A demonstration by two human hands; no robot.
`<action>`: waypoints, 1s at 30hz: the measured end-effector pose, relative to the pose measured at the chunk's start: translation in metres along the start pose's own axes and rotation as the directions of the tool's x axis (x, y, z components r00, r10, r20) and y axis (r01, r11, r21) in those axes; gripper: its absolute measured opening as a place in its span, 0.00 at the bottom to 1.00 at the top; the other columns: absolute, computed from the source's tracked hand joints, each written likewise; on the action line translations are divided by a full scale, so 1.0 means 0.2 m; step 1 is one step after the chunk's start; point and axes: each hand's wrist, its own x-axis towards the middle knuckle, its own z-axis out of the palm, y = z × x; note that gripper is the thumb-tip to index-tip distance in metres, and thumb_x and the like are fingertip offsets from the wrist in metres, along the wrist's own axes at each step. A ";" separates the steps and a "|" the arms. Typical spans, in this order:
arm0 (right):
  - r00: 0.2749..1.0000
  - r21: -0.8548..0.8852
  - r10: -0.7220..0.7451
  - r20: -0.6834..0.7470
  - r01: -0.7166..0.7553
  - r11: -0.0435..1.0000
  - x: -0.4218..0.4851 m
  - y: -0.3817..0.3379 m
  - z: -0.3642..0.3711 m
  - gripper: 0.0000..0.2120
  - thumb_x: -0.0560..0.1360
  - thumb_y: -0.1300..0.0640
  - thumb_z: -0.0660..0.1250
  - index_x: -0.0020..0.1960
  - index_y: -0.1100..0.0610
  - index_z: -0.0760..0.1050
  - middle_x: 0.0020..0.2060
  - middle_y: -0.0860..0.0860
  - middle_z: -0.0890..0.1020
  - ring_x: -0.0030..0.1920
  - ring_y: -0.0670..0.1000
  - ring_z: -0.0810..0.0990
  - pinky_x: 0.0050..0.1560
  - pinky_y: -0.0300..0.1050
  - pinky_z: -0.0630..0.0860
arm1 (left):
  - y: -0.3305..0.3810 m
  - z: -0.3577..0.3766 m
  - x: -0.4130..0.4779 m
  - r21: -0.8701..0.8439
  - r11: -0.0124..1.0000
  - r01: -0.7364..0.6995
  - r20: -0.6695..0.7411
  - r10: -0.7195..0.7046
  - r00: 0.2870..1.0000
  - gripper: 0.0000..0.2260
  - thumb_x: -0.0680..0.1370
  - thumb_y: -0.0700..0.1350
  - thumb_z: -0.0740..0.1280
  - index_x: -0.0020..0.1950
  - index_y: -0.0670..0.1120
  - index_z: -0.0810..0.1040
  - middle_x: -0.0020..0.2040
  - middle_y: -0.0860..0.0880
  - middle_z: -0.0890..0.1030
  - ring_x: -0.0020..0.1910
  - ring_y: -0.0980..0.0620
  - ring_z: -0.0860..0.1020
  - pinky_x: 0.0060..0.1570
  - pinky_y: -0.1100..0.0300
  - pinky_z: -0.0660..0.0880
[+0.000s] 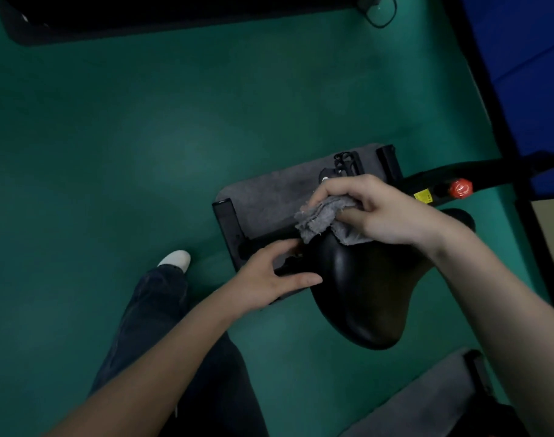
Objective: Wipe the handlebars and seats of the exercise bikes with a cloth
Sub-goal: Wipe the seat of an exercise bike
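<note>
While bracing seat (pixel 357 298) with straight left fingers (pixel 301 281), press cloth (pixel 320 219) (bunched in curled right fingers (pixel 334 188)) from nose rearward.

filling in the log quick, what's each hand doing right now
Left hand: open, touching the bike seat.
Right hand: grips the grey cloth on the seat's nose.
</note>
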 end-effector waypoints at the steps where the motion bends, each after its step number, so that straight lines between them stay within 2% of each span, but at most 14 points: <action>1: 1.000 0.035 -0.007 -0.011 0.007 0.999 -0.03 0.00 0.01 0.20 0.72 0.78 0.57 0.50 0.57 0.77 0.44 0.46 0.82 0.45 0.41 0.79 0.43 0.33 0.72 | 0.00 0.00 0.00 0.001 1.000 0.001 -0.011 -0.001 1.000 0.42 0.56 0.73 0.71 0.66 0.55 0.73 0.63 0.58 0.77 0.62 0.65 0.72 0.65 0.68 0.66; 3: 1.000 0.104 -0.022 -0.016 0.023 0.994 -0.09 -0.01 0.03 0.20 0.72 0.78 0.58 0.51 0.57 0.77 0.46 0.54 0.82 0.49 0.50 0.80 0.49 0.41 0.74 | 0.01 -0.01 0.01 0.006 1.000 0.000 -0.040 0.000 0.999 0.36 0.55 0.72 0.72 0.61 0.64 0.73 0.59 0.64 0.77 0.60 0.68 0.72 0.62 0.70 0.67; 5: 0.999 0.160 -0.034 -0.029 0.038 0.986 -0.16 0.00 0.05 0.21 0.72 0.78 0.58 0.50 0.54 0.77 0.46 0.51 0.82 0.48 0.50 0.80 0.47 0.40 0.74 | 0.04 -0.03 0.01 0.006 1.000 0.003 -0.051 -0.003 0.999 0.31 0.54 0.70 0.74 0.55 0.70 0.73 0.56 0.68 0.77 0.60 0.68 0.73 0.62 0.68 0.67; 8: 0.976 0.213 -0.052 -0.213 0.099 0.972 -0.26 0.02 0.08 0.23 0.71 0.75 0.58 0.50 0.49 0.77 0.45 0.41 0.82 0.46 0.38 0.79 0.46 0.29 0.71 | 0.07 -0.04 0.01 0.018 1.000 -0.023 -0.045 0.024 0.999 0.30 0.56 0.67 0.76 0.56 0.67 0.73 0.55 0.68 0.78 0.59 0.68 0.74 0.60 0.69 0.67; 11: 0.888 0.127 -0.057 -0.456 0.128 0.984 -0.30 0.06 0.13 0.24 0.71 0.77 0.59 0.50 0.49 0.76 0.43 0.41 0.81 0.46 0.37 0.77 0.48 0.31 0.71 | 0.10 -0.05 0.00 0.054 0.998 -0.037 -0.046 0.040 0.998 0.29 0.58 0.61 0.75 0.57 0.65 0.72 0.55 0.63 0.79 0.58 0.67 0.74 0.62 0.66 0.67; 13: 0.860 0.101 -0.040 -0.509 0.106 0.989 -0.32 0.07 0.20 0.24 0.69 0.78 0.58 0.53 0.52 0.77 0.49 0.43 0.82 0.52 0.38 0.78 0.54 0.34 0.72 | 0.12 -0.05 -0.01 0.069 0.997 -0.037 -0.053 0.041 0.998 0.29 0.59 0.59 0.75 0.58 0.61 0.73 0.55 0.61 0.80 0.57 0.66 0.75 0.62 0.65 0.68; 16: 0.840 0.161 -0.021 -0.542 0.128 0.979 -0.42 0.08 0.33 0.23 0.67 0.76 0.57 0.55 0.58 0.78 0.56 0.48 0.82 0.61 0.42 0.77 0.62 0.37 0.71 | 0.16 -0.06 -0.02 0.098 0.995 -0.030 -0.026 0.033 0.999 0.26 0.60 0.55 0.75 0.56 0.60 0.75 0.54 0.61 0.81 0.55 0.66 0.77 0.59 0.68 0.70; 18: 0.825 0.239 0.033 -0.564 0.124 0.963 -0.52 0.07 0.42 0.23 0.67 0.74 0.57 0.54 0.56 0.78 0.55 0.46 0.82 0.60 0.41 0.77 0.59 0.33 0.70 | 0.18 -0.06 -0.02 0.116 0.993 -0.032 -0.011 0.034 0.999 0.23 0.62 0.51 0.75 0.56 0.58 0.75 0.52 0.58 0.81 0.52 0.66 0.78 0.54 0.71 0.72; 21: 0.782 0.374 0.168 -0.600 0.088 0.923 -0.68 0.05 0.56 0.26 0.69 0.77 0.59 0.52 0.49 0.77 0.50 0.37 0.82 0.55 0.37 0.78 0.53 0.27 0.69 | 0.22 -0.06 -0.03 0.169 0.985 -0.037 0.014 0.035 0.999 0.20 0.66 0.46 0.74 0.56 0.54 0.75 0.51 0.55 0.81 0.47 0.68 0.78 0.48 0.74 0.72; 23: 0.686 0.470 0.298 -0.664 0.074 0.879 -0.77 0.03 0.66 0.27 0.70 0.79 0.59 0.51 0.49 0.78 0.48 0.37 0.82 0.51 0.36 0.79 0.50 0.27 0.70 | 0.24 -0.07 -0.04 0.227 0.973 -0.033 0.041 0.024 0.999 0.20 0.70 0.44 0.73 0.60 0.52 0.73 0.52 0.54 0.80 0.46 0.69 0.77 0.46 0.75 0.72; 24: 0.599 0.521 0.370 -0.710 0.093 0.848 -0.80 0.02 0.71 0.26 0.70 0.79 0.59 0.50 0.49 0.78 0.47 0.39 0.83 0.49 0.37 0.79 0.49 0.28 0.70 | 0.24 -0.07 -0.04 0.256 0.966 -0.035 0.055 0.021 0.998 0.20 0.72 0.42 0.72 0.62 0.52 0.72 0.52 0.54 0.79 0.45 0.69 0.77 0.45 0.76 0.72; 27: 0.250 0.656 0.608 -0.753 0.225 0.720 -0.86 -0.03 0.85 0.22 0.73 0.77 0.59 0.49 0.52 0.78 0.43 0.41 0.83 0.44 0.39 0.79 0.45 0.28 0.72 | 0.26 -0.09 -0.05 0.373 0.928 -0.026 0.098 -0.011 0.995 0.19 0.73 0.42 0.71 0.63 0.49 0.73 0.52 0.52 0.79 0.46 0.65 0.78 0.43 0.76 0.71; 29: 0.033 0.700 0.733 -0.680 0.329 0.634 -0.88 -0.08 0.94 0.20 0.75 0.74 0.59 0.49 0.50 0.78 0.42 0.39 0.83 0.43 0.39 0.80 0.45 0.29 0.73 | 0.27 -0.10 -0.06 0.471 0.882 -0.030 0.127 -0.034 0.991 0.18 0.73 0.42 0.71 0.62 0.48 0.74 0.50 0.50 0.79 0.44 0.62 0.77 0.41 0.77 0.70; 30: -0.049 0.709 0.776 -0.628 0.374 0.598 -0.88 -0.11 0.99 0.20 0.76 0.73 0.59 0.49 0.49 0.78 0.42 0.40 0.83 0.43 0.39 0.80 0.45 0.31 0.74 | 0.27 -0.11 -0.07 0.522 0.852 -0.042 0.147 -0.041 0.988 0.18 0.73 0.43 0.71 0.62 0.48 0.74 0.49 0.51 0.79 0.44 0.63 0.76 0.41 0.78 0.69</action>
